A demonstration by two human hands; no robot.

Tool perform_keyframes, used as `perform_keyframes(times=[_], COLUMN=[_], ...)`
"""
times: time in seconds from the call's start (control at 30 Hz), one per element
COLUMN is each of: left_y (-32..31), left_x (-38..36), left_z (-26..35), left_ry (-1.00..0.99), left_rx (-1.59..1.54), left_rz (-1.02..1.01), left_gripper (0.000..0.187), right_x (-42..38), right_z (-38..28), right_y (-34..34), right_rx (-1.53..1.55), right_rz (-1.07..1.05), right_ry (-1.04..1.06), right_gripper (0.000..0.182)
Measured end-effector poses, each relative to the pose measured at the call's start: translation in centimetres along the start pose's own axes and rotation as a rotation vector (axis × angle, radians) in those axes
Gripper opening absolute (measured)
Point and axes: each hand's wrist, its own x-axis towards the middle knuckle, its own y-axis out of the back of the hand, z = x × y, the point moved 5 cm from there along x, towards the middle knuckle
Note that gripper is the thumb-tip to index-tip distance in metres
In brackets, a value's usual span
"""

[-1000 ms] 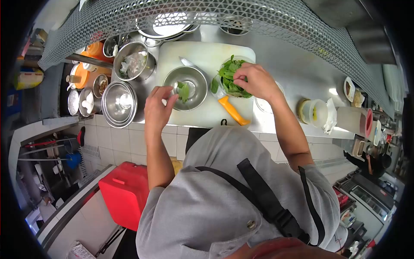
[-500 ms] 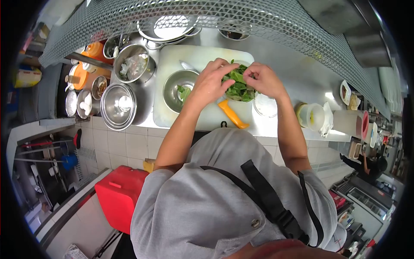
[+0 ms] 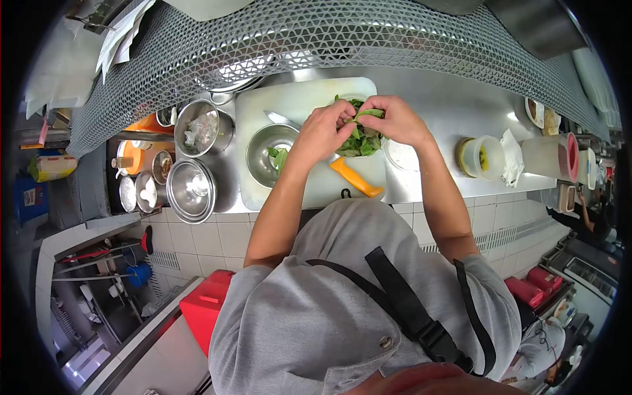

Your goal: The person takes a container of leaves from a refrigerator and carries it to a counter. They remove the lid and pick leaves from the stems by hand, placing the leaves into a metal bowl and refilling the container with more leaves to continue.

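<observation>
Both hands meet over the pile of green leaves (image 3: pixel 359 139) on the white cutting board (image 3: pixel 309 99). Left hand (image 3: pixel 322 131) fingers pinched together on a leaf sprig (image 3: pixel 368 114); right hand (image 3: pixel 394 120) pinches the same sprig from the other side, fingertips nearly touching. Leaves sit at the board's right part, just under the hands. Left of the pile, a steel bowl (image 3: pixel 266 155) on the board holds a few picked leaves (image 3: pixel 279 157). A knife with an orange handle (image 3: pixel 355 178) lies on the board near the person's body, blade hidden under the hands and leaves. On the worktop (image 3: pixel 454 105): steel pots (image 3: pixel 191 189) to the left, a plastic tub (image 3: pixel 484 158) to the right. Metal mesh (image 3: pixel 296 33) above.
</observation>
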Motion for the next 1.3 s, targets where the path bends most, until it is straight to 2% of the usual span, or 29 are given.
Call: perform_keyframes(times=[0.07,0.17,0.27,0.47,0.8,0.9,0.93,0.97,1.03,1.1,1.17,1.23,1.3], left_y=[0.1,0.2,0.2,0.2,0.4,1.2,1.2,1.8,1.3,1.5,2.0,2.0,2.3], left_x=[-0.2,-0.3,-0.5,-0.7,-0.1,0.0,-0.1,-0.5,-0.7,-1.3,-2.2,-3.3,-4.5], left_z=[0.0,0.4,0.4,0.5,1.0,-0.7,-1.4,-1.4,-0.1,0.4,2.5,3.3,1.4], left_ry=[-0.037,-0.067,-0.081,-0.122,-0.138,-0.062,0.012,0.006,-0.153,-0.248,-0.139,-0.040,-0.010], left_rx=[0.076,0.163,0.186,0.327,0.477,0.462,0.451,0.448,0.486,0.443,0.114,0.043,-0.007], left_rz=[0.000,0.014,0.067,0.189,0.302,0.322,0.186,0.175,0.091,0.171,0.122,0.090,0.123], left_gripper=[0.016,0.017,0.016,0.011,0.006,0.005,0.015,0.015,0.030,0.038,0.034,0.026,0.022], right_x=[-0.1,-0.1,-0.1,-0.3,-0.5,-1.2,-1.5,-1.4,-1.7,-1.9,-1.9,-2.0,-2.6], right_z=[0.3,0.2,0.2,-0.3,-1.1,-1.6,-1.5,-1.4,-2.3,-3.7,-3.8,-4.1,-5.2], right_y=[0.3,0.2,0.1,0.2,0.9,2.0,2.3,2.1,1.6,0.3,-1.6,-3.4,-3.9], right_rx=[-0.034,-0.028,0.095,0.033,-0.057,-0.043,-0.017,-0.015,-0.091,-0.179,-0.124,-0.097,-0.115], right_rz=[-0.018,-0.085,-0.079,0.026,0.213,0.262,0.273,0.284,0.218,0.196,0.156,0.163,0.144], right_ry=[-0.048,-0.079,-0.089,-0.136,-0.051,-0.037,-0.054,-0.061,0.115,0.090,0.137,0.296,0.209], right_gripper=[0.021,0.013,0.012,0.016,0.018,0.018,0.019,0.019,0.018,0.020,0.019,0.017,0.017])
